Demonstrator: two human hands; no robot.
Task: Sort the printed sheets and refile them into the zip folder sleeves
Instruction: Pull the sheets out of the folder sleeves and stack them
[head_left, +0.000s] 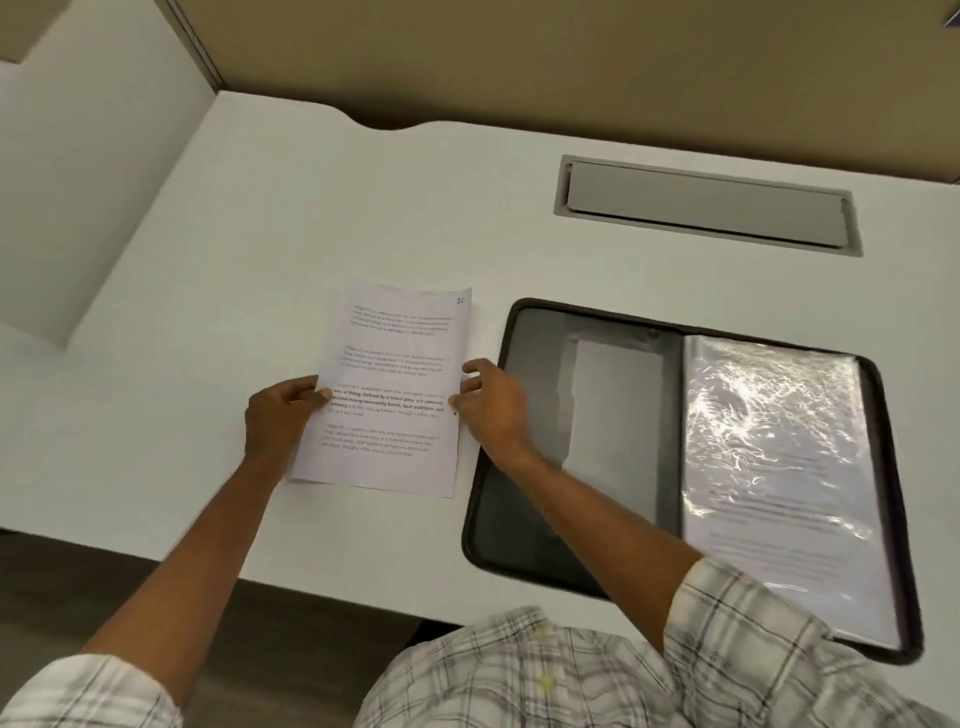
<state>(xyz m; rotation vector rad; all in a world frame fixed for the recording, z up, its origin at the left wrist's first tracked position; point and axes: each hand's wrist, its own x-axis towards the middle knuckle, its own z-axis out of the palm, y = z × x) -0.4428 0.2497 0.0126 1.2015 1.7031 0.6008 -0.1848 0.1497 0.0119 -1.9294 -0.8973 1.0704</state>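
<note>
Hands apart, one on each long edge of the printed sheets (395, 384): left hand (283, 415) pinches the left edge, right hand (493, 410) pinches the right edge. Sheets lie flat on white desk (260, 234), between the hands. Zip folder (498, 525) lies open just right of them, clear sleeves (769, 441) on its right half.

Soft, even overhead light; strong white glare ripples on the plastic sleeves (769, 410). Printed text is blurred, table (311, 223) edges bow from wide-angle distortion.

Sheets left, folder right

Sheets (387, 389) lie on the counter (260, 234), left of the open folder (524, 493); sleeves (774, 467) fill its right half.
</note>
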